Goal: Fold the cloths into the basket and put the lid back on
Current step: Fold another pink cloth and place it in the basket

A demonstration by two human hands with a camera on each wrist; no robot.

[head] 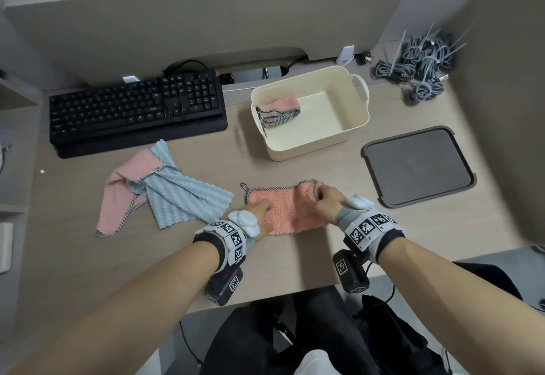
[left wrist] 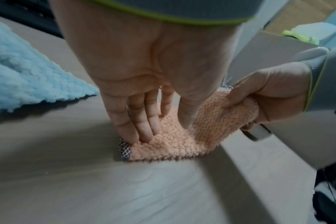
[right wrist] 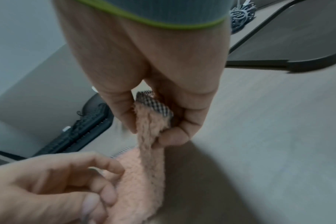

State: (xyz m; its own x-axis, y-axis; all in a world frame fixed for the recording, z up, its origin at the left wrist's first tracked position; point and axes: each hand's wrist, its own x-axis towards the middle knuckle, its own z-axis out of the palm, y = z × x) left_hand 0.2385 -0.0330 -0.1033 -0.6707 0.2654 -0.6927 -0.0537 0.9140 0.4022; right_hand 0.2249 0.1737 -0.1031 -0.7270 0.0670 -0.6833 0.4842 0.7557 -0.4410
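Note:
A pink fluffy cloth (head: 283, 206) with a checked hem lies near the desk's front edge. My left hand (head: 259, 211) presses its left part flat with straight fingers (left wrist: 142, 127). My right hand (head: 324, 200) pinches the cloth's right edge (right wrist: 150, 119) between thumb and fingers and lifts it off the desk. A cream basket (head: 354, 121) stands beyond, with one folded pink cloth (head: 278, 109) inside at its left end. The dark grey lid (head: 418, 165) lies flat to the right of the basket. A crumpled blue and pink cloth (head: 165, 188) lies to the left.
A black keyboard (head: 135, 112) sits at the back left. Bundled grey cables (head: 421, 62) lie at the back right corner. Grey partition walls enclose the desk at the back and right. A white object (head: 6, 245) rests at the far left edge.

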